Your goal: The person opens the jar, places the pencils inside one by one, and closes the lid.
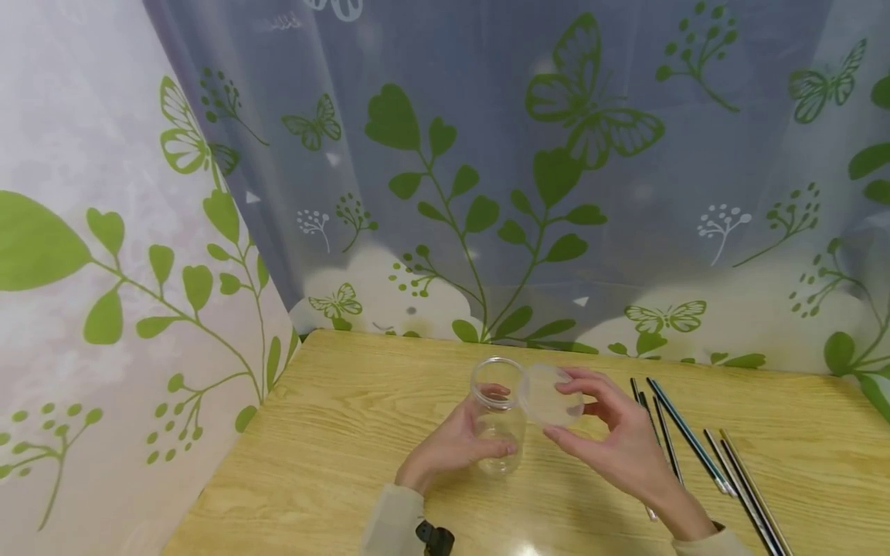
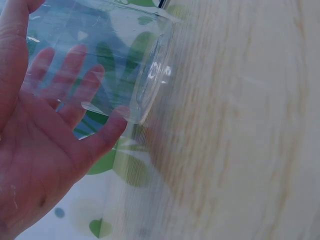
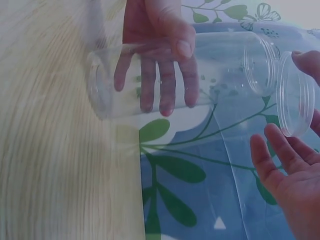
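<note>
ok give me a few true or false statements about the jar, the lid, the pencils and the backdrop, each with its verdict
1. The left hand holds a clear jar. True.
2. The lid is screwed onto the jar. False: the right hand holds the lid off it, beside the open mouth.
3. Several pencils lie on the wood-grain table. True.
4. A pencil stands inside the jar. False: no pencil shows in it.
5. The backdrop has green leaves and butterflies. True.
</note>
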{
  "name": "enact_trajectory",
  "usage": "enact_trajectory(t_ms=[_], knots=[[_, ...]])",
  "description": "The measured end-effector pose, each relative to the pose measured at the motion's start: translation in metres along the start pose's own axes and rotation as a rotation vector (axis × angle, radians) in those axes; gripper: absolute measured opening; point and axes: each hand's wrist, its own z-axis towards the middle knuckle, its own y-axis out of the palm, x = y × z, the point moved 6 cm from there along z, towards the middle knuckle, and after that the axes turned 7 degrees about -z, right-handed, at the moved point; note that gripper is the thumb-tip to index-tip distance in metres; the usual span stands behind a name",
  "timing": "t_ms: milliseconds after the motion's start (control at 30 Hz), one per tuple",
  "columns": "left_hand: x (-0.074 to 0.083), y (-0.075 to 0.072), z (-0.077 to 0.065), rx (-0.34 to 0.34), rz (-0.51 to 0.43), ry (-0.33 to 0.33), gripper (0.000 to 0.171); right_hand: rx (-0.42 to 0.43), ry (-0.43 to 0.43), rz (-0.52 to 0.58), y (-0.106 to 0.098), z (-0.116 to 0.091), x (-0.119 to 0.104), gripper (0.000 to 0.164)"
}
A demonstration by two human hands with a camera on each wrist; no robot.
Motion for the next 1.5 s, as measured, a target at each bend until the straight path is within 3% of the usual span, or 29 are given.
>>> enact_trajectory(t_ms=[467,767,1500], knots=[[0.000,0.000,0.000,-0.010,-0.012,-0.004,0.077,0.005,0.061,-0.119,-0.019,-0.022,0.011,0.050],[0.000,0.001,0.001,-0.014,-0.006,-0.007,0.077,-0.031,0.128,-0.192,-0.019,-0.036,0.020,0.047],[0.001,0.001,-0.001,-0.025,-0.015,0.001,0.078,-0.141,0.156,-0.309,-0.017,-0.064,0.039,0.043]])
